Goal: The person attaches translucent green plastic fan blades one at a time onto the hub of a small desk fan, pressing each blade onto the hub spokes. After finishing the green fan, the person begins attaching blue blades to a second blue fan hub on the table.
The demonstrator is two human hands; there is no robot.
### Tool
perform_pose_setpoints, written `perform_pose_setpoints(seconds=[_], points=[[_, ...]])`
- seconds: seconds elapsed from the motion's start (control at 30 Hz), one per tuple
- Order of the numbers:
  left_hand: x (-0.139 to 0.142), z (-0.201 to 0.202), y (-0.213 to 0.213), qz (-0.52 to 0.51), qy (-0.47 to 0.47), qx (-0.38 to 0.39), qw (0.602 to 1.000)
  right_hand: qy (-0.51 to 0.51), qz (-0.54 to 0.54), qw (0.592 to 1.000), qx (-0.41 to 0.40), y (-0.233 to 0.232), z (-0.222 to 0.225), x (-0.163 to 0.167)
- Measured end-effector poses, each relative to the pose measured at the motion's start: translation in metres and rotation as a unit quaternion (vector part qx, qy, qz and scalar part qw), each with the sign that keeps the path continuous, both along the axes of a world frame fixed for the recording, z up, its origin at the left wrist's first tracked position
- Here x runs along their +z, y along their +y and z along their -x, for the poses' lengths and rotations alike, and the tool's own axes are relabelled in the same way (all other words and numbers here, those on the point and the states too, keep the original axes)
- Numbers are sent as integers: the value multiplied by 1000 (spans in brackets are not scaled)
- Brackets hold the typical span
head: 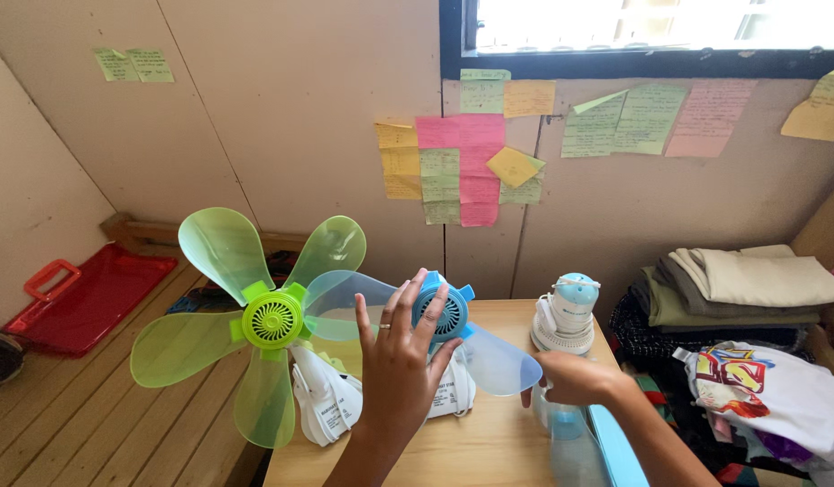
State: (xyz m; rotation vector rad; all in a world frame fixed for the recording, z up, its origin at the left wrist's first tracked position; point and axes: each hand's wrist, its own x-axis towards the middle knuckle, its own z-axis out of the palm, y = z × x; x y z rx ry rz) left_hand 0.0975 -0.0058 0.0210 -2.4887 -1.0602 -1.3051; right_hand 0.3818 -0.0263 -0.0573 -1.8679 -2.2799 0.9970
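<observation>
A small fan with translucent blue blades point(498, 356) and a blue hub point(446, 311) stands on a wooden table point(489, 442). My left hand point(397, 356) is raised in front of it, fingers spread and touching the hub and a blade. My right hand point(575, 379) rests lower right, fingers curled on a blue and white fan part point(575, 442) at the table's near edge. A green-bladed fan point(271, 320) on a white base point(325, 406) stands just left of the blue one.
A white and blue fan motor unit point(568, 316) sits at the table's back. Folded clothes point(751, 284) and a printed white garment point(778, 388) pile up at right. A red tray point(83, 298) lies on the wooden floor at left. Coloured paper notes point(457, 162) cover the wall.
</observation>
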Motion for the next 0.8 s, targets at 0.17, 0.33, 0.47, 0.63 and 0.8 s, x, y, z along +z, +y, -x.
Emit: perform_pose_setpoints(seconds=[0.17,0.33,0.47,0.63,0.8], points=[[0,-1,-1,-9,-5,6,1000,-42,15,998,-54,10,-5,-41],[-2,0,-2,-11,-10,39,999,-28,-25,998,-44,12,-8,-50],[-5,-2,0,-22,-12,61,998,41,-71,997,-3,11,-14,-36],[-8,-4,1,-26,4,68,997,52,-79,994,-50,10,-23,-19],[-8,-5,2,-31,17,71,997,207,-130,968,-50,10,-54,-19]])
